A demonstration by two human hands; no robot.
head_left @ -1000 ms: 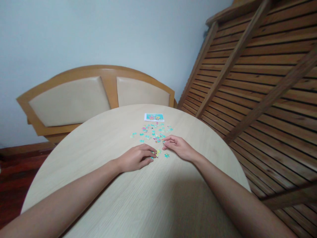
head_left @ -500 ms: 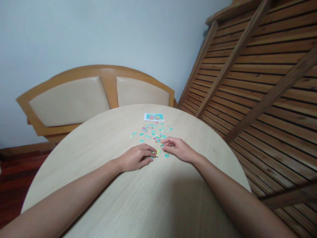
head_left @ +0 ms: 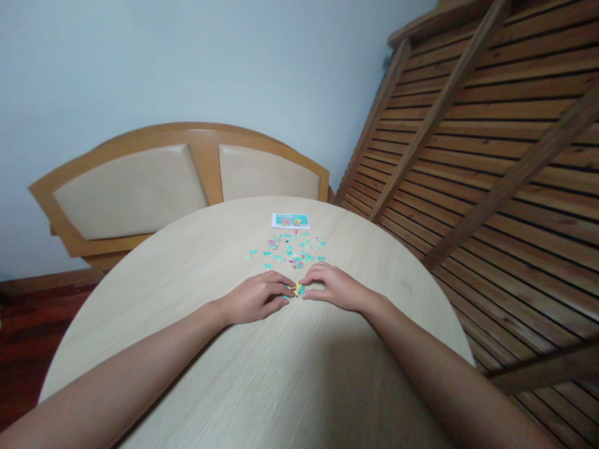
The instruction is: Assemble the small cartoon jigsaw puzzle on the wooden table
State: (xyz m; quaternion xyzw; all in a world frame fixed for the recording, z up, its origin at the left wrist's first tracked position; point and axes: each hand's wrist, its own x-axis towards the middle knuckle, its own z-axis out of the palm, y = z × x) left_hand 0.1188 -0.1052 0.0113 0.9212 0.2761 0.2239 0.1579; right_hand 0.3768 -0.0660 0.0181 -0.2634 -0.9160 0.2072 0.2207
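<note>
Small yellow and teal jigsaw puzzle pieces [head_left: 297,289] lie together on the table between my two hands. My left hand [head_left: 256,297] rests on the tabletop, its fingertips closed on the left side of these pieces and partly covering them. From the other side, my right hand [head_left: 337,287] has its thumb and fingers bent around the right edge, at a teal piece. Whether the pieces are fully interlocked is too small to tell. Just beyond the hands, loose puzzle pieces [head_left: 296,262] are scattered in teal, pink and white.
A picture card [head_left: 291,221] with cartoon figures on teal lies behind the loose pieces. The round pale wooden table [head_left: 224,368] has a padded chair back [head_left: 213,168] at its far side. A slatted wooden panel [head_left: 468,162] stands to the right.
My right hand has moved slightly toward me, up to the pieces at my left fingertips. The teal piece that lay below it no longer shows there. My left hand has stayed still.
</note>
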